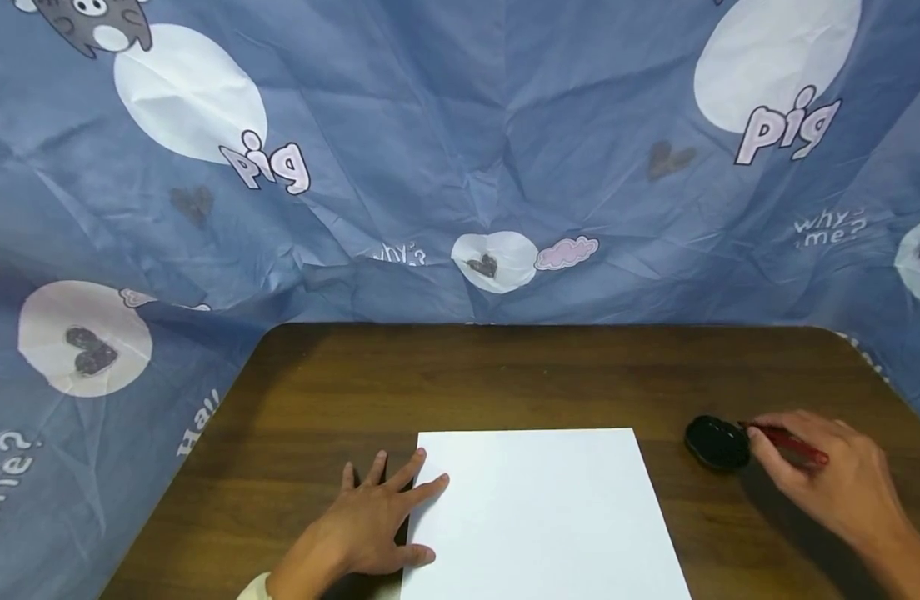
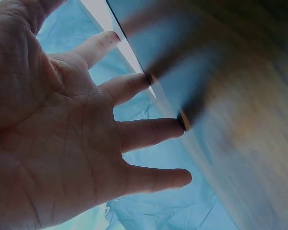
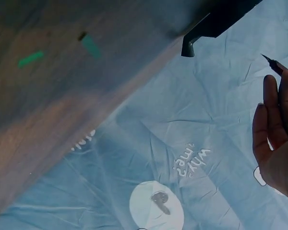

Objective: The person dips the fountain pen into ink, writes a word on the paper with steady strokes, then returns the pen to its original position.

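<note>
On the table lies a white sheet of paper (image 1: 535, 508). My left hand (image 1: 381, 517) is spread flat at its left edge, with the thumb and index fingertips over the paper. The left wrist view has the palm (image 2: 62, 134) and splayed fingers from below. To the right of the sheet, my right hand (image 1: 835, 471) pinches a red brush (image 1: 788, 443) with a dark pointed tip. That tip is right at the rim of a small black dish (image 1: 717, 442). In the right wrist view, the brush tip (image 3: 271, 62) stands out beyond the fingers, apart from the dish (image 3: 221, 24).
The brown wooden table (image 1: 340, 383) has rounded far corners. A blue printed cloth (image 1: 400, 167) hangs behind it and along its sides. Small green marks (image 3: 31, 59) show on the table surface in the right wrist view.
</note>
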`<state>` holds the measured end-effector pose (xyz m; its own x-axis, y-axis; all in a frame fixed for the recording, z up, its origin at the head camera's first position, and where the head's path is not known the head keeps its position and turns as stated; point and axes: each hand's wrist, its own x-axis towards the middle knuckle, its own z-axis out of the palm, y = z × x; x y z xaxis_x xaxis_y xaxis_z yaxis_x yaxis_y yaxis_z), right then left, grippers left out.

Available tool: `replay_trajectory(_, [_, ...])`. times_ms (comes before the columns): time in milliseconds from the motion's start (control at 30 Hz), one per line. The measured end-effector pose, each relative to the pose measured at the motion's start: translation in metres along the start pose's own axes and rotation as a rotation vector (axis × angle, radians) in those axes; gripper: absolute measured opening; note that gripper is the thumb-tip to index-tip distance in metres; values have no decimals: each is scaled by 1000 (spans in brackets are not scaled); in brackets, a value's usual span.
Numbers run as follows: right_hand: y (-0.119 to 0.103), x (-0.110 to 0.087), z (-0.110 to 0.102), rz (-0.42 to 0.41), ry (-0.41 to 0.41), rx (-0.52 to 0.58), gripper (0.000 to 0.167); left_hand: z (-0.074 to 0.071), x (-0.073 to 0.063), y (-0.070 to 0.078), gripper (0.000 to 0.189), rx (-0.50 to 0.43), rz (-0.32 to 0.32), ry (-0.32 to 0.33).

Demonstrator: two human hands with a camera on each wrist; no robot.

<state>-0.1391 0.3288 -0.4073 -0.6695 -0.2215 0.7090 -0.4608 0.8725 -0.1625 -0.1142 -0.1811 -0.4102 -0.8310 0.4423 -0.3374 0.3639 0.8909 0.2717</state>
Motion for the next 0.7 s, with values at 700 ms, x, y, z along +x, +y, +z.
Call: replay_trajectory(700, [4,0,1,12,-24,56,27,0,-1,2,82,-3,1,4])
